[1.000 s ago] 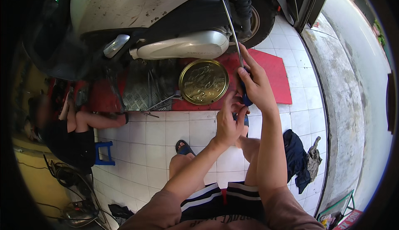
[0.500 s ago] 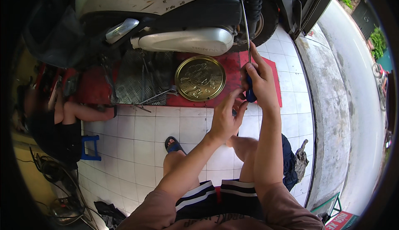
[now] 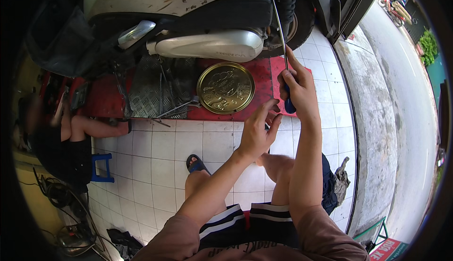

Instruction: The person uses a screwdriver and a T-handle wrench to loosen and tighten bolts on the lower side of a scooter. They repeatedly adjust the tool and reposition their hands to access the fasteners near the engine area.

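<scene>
Wrapped round the screwdriver (image 3: 290,104), my right hand (image 3: 299,84) holds it right of the gold tray (image 3: 225,88). Its near end has swung farther from the tray, so 1 hand seems to steer; whether my curled left hand (image 3: 257,133) holds anything, I can't tell.

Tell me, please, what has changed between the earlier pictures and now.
The right hand has shifted slightly right, carrying the handle end of the blue-handled screwdriver away from the left hand, so a wider gap shows between them. A red motorbike on the road now appears farther up the picture. Nothing was visibly taken up or let go. The screwdriver stays in the right hand; the round gold-coloured tray stays put.
</scene>
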Action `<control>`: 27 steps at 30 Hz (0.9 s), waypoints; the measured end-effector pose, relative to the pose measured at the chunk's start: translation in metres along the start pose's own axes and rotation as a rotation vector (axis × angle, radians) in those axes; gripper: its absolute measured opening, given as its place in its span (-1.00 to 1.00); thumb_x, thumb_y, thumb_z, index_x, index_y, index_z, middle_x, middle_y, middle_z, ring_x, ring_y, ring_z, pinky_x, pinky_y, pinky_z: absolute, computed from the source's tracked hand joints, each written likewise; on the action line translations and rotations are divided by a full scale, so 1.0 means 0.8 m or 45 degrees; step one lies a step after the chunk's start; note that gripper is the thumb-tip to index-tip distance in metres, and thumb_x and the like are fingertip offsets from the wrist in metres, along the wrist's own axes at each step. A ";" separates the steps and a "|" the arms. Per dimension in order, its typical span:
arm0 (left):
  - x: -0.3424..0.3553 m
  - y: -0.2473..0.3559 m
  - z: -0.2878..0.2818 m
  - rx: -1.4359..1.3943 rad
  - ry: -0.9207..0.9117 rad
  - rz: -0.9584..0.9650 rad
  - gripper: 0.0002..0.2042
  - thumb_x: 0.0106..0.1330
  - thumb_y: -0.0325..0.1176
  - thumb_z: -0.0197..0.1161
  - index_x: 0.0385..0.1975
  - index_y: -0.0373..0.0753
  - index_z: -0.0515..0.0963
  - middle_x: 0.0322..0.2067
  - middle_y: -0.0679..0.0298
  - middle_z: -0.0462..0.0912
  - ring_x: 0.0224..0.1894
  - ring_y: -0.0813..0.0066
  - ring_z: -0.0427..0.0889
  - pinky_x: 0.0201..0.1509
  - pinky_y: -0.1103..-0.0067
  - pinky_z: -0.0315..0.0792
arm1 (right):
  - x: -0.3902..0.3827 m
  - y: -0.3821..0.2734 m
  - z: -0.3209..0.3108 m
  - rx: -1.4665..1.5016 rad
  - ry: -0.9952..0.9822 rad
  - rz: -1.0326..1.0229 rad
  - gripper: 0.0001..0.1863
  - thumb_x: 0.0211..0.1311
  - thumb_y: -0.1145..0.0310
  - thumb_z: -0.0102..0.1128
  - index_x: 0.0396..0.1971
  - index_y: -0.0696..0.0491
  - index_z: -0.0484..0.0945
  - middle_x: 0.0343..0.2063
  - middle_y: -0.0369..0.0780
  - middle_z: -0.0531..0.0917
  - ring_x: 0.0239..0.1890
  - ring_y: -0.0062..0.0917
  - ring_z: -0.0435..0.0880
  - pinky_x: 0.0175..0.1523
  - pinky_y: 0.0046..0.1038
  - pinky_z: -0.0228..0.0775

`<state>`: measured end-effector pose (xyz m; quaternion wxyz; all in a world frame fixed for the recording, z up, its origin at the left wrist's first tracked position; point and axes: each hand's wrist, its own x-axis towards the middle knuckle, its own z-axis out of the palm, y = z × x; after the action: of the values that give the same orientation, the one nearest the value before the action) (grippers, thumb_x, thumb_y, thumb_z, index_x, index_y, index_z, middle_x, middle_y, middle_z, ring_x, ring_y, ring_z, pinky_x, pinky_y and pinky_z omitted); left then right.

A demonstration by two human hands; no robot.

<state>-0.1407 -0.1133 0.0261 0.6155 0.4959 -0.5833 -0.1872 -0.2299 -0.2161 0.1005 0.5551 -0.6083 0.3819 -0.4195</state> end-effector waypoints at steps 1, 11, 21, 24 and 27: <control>0.000 0.001 0.001 -0.007 -0.002 -0.009 -0.63 0.24 -0.57 0.24 0.06 -0.36 0.40 -0.29 0.11 0.63 -0.45 0.38 0.66 -0.41 0.51 0.51 | 0.000 0.000 0.000 -0.006 0.003 -0.002 -0.37 0.33 0.58 -0.07 0.39 -0.18 0.22 -0.65 -0.42 0.33 -0.69 -0.76 0.29 -0.55 -0.63 0.24; 0.001 0.001 -0.002 0.011 -0.008 -0.008 -0.62 0.23 -0.57 0.24 0.06 -0.36 0.40 -0.26 0.08 0.62 -0.45 0.37 0.66 -0.40 0.50 0.51 | 0.003 0.002 -0.003 -0.005 -0.014 -0.024 -0.37 0.33 0.57 -0.07 0.39 -0.17 0.22 -0.65 -0.41 0.34 -0.67 -0.76 0.29 -0.53 -0.63 0.24; -0.001 0.003 -0.005 0.016 -0.016 -0.010 -0.69 0.22 -0.53 0.27 -0.05 -0.35 0.43 -0.30 0.09 0.60 -0.47 0.35 0.63 -0.43 0.49 0.48 | -0.004 -0.012 0.000 0.058 -0.014 0.056 -0.40 0.33 0.54 -0.04 0.37 -0.14 0.24 -0.62 -0.39 0.39 -0.67 -0.75 0.33 -0.53 -0.63 0.27; -0.005 0.009 -0.010 0.103 -0.080 0.015 -0.75 0.20 -0.51 0.29 -0.16 -0.35 0.44 -0.35 0.12 0.57 -0.49 0.37 0.62 -0.46 0.49 0.47 | -0.010 -0.031 -0.001 0.088 -0.043 0.102 -0.40 0.36 0.53 -0.08 0.40 -0.03 0.16 -0.59 -0.36 0.38 -0.66 -0.74 0.31 -0.55 -0.66 0.21; -0.016 0.024 -0.018 0.221 -0.184 -0.020 -0.75 0.18 -0.47 0.32 -0.20 -0.33 0.43 -0.38 0.16 0.52 -0.50 0.38 0.61 -0.46 0.49 0.48 | -0.018 -0.056 0.005 0.513 -0.134 0.211 -0.40 0.39 0.50 -0.12 0.42 0.02 0.07 -0.56 -0.32 0.36 -0.67 -0.72 0.27 -0.57 -0.68 0.17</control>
<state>-0.1373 -0.0889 0.0378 0.5251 0.5370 -0.6363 -0.1760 -0.2317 -0.1973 0.1439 0.7172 -0.4727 0.3094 -0.4079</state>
